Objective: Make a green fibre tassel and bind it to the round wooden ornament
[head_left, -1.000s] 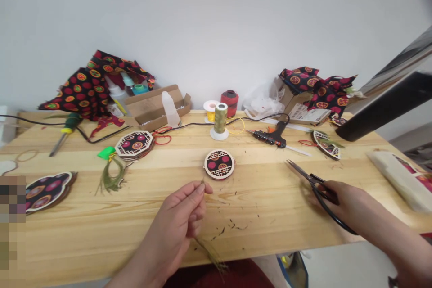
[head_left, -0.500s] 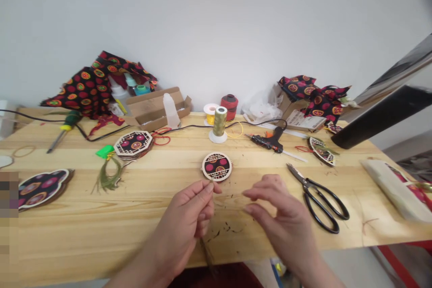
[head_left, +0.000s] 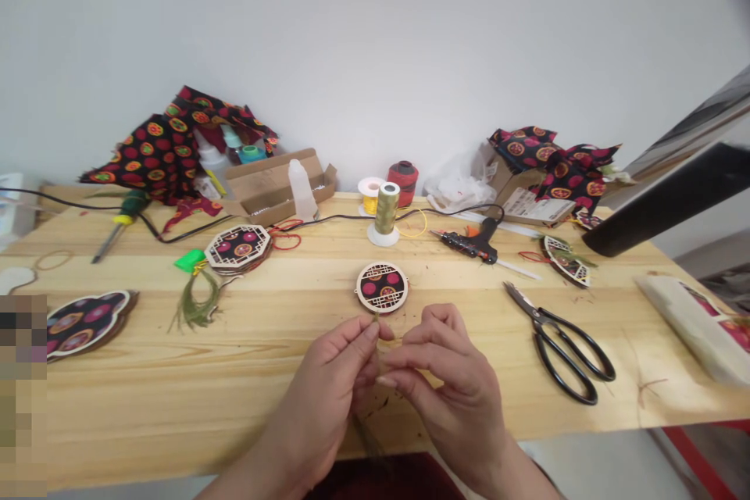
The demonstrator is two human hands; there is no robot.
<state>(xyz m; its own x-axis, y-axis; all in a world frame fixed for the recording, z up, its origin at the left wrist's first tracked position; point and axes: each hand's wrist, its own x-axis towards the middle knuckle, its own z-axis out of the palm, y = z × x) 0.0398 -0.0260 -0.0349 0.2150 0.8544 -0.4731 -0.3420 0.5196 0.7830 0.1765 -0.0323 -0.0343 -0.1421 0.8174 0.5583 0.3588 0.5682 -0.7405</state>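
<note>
My left hand is closed, thumb and index finger pinching the top of an olive-green thread tassel. Its loose strands hang below that hand over the table's front edge. My right hand has come in from the right, its fingertips pinched at the threads just below the left thumb. Fingers hide most of the tassel's upper part. Just beyond my hands lies a round wooden lattice ornament with dark patterned fabric inside. Behind it stands a spool of olive-green thread.
Black-handled scissors lie at right, with a glue gun behind them. An octagonal ornament and a green tassel are at left. Further back are a cardboard box, a red thread spool and patterned fabric.
My right hand has moved left and closed its fingertips by the left hand at the tassel threads. My left hand keeps its pinch. The view has shifted slightly.
</note>
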